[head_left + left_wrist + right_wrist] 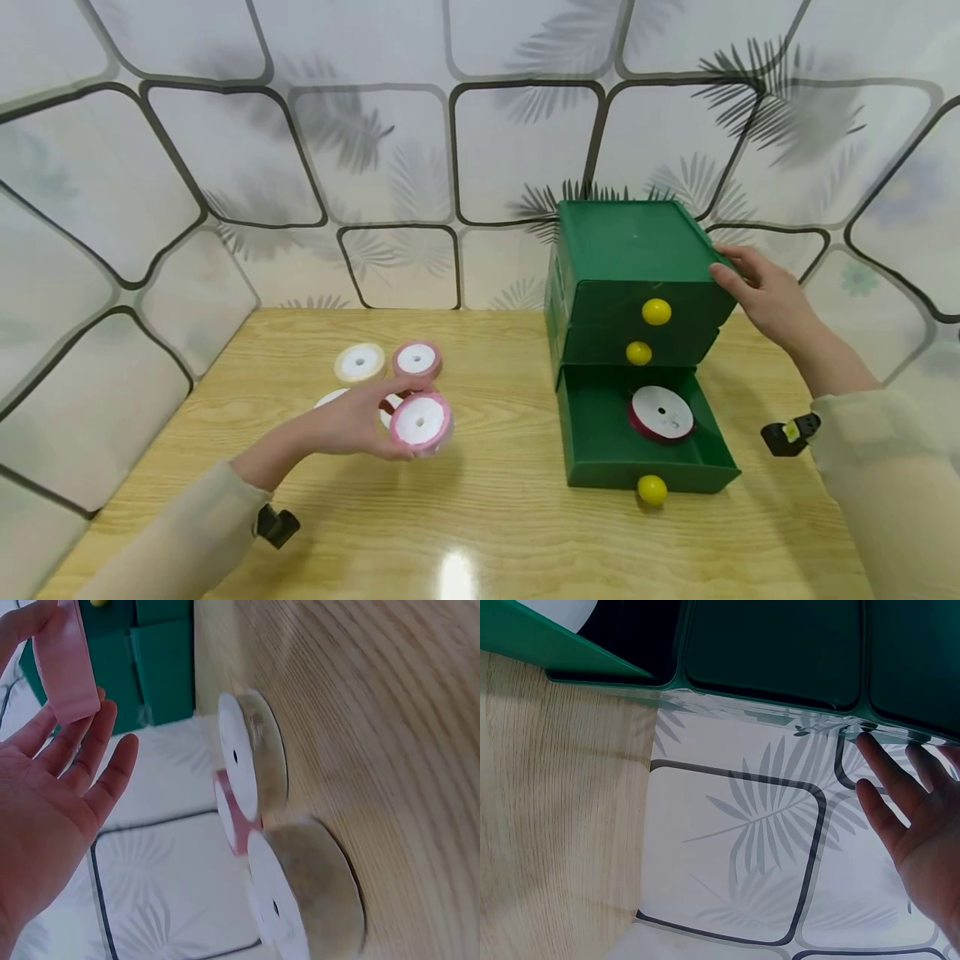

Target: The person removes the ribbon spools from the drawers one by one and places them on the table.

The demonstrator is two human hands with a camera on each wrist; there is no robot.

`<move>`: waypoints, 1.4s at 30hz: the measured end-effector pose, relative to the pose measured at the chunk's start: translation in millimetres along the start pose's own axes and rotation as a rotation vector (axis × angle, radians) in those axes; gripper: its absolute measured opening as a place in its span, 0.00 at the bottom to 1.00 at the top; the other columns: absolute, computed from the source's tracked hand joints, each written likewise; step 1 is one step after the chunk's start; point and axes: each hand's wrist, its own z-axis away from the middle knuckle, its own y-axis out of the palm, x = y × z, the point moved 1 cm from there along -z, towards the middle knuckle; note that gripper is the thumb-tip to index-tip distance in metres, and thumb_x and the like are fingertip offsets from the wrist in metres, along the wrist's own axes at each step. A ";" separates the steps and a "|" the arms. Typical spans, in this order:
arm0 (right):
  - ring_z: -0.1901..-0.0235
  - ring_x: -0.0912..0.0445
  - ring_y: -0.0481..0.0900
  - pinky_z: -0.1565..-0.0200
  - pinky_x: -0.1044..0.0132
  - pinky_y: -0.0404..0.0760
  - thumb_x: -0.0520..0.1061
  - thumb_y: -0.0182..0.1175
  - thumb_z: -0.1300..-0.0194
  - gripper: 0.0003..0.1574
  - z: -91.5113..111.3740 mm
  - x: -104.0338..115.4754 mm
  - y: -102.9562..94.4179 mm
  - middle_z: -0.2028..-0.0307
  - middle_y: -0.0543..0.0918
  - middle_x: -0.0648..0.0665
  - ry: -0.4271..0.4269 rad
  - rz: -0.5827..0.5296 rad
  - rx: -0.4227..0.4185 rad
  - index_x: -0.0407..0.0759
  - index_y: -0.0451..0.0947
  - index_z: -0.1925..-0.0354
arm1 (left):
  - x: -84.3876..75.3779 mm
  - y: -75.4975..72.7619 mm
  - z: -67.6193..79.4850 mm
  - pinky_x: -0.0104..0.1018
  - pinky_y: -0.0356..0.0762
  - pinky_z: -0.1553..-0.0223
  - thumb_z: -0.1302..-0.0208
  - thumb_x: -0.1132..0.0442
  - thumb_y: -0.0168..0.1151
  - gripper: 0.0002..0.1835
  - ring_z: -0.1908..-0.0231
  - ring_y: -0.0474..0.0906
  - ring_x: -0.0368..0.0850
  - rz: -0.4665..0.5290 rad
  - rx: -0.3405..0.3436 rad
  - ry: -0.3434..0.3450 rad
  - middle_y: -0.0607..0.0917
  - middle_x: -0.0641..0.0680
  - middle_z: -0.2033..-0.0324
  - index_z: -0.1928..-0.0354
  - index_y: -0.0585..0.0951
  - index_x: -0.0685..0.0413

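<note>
My left hand [348, 421] grips a pink ribbon spool [422, 422] between thumb and fingers, holding it above the table with its white face showing. In the left wrist view the pink ribbon [66, 664] is pinched at its rim. My right hand [772, 296] rests at the upper right edge of a green drawer cabinet [626, 237], fingers fairly straight; the right wrist view shows its fingertips [866, 742] by the side wall. The bottom drawer [615, 477] is pulled out, and a dark red ribbon spool [662, 413] lies inside.
Behind my left hand lie a cream spool [360, 362], another pink spool [417, 358] and other partly hidden spools. Yellow knobs [656, 312] stick out from the drawer fronts. A patterned wall covering [405, 167] borders the wooden table [502, 517].
</note>
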 end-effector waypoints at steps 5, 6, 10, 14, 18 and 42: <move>0.36 0.25 0.56 0.43 0.29 0.58 0.63 0.43 0.25 0.42 1.7 -1.8 -0.4 0.30 0.54 0.25 0.012 0.004 -0.003 0.41 0.50 0.25 | 8.4 -9.1 22.2 0.42 0.74 0.52 0.52 0.52 0.78 0.38 0.48 0.71 0.45 0.007 -0.035 -0.018 0.78 0.45 0.47 0.38 0.73 0.48; 0.36 0.25 0.56 0.43 0.29 0.58 0.62 0.43 0.25 0.42 2.2 -2.1 -0.3 0.30 0.54 0.25 0.013 0.002 -0.003 0.41 0.50 0.25 | 10.0 -10.6 26.3 0.42 0.74 0.53 0.52 0.53 0.79 0.38 0.48 0.71 0.44 0.008 -0.040 -0.022 0.78 0.44 0.48 0.38 0.73 0.48; 0.36 0.24 0.56 0.43 0.29 0.58 0.62 0.43 0.25 0.42 3.6 -2.6 0.2 0.30 0.54 0.25 0.013 0.001 -0.007 0.41 0.50 0.25 | 14.8 -15.6 42.5 0.39 0.73 0.58 0.53 0.55 0.80 0.37 0.51 0.72 0.42 -0.008 -0.057 -0.045 0.79 0.45 0.50 0.40 0.74 0.49; 0.36 0.25 0.56 0.43 0.29 0.59 0.63 0.43 0.25 0.42 3.3 -3.4 0.4 0.30 0.54 0.26 0.013 0.001 -0.014 0.41 0.51 0.25 | 21.1 -18.9 58.9 0.39 0.72 0.62 0.54 0.55 0.80 0.36 0.53 0.72 0.42 -0.019 -0.060 -0.076 0.79 0.47 0.52 0.41 0.75 0.51; 0.36 0.25 0.56 0.43 0.29 0.59 0.62 0.43 0.25 0.42 2.6 -3.9 0.5 0.30 0.54 0.26 0.006 -0.005 -0.019 0.41 0.51 0.25 | 28.4 -22.5 74.8 0.40 0.72 0.63 0.54 0.53 0.79 0.36 0.54 0.71 0.41 -0.025 -0.048 -0.132 0.79 0.47 0.53 0.41 0.76 0.49; 0.35 0.26 0.56 0.42 0.30 0.58 0.62 0.44 0.25 0.41 0.8 -0.7 0.2 0.29 0.54 0.27 -0.003 -0.007 -0.017 0.41 0.52 0.25 | 50.1 -21.5 109.9 0.34 0.70 0.63 0.60 0.57 0.81 0.40 0.56 0.69 0.40 -0.063 0.022 -0.231 0.77 0.55 0.51 0.41 0.75 0.60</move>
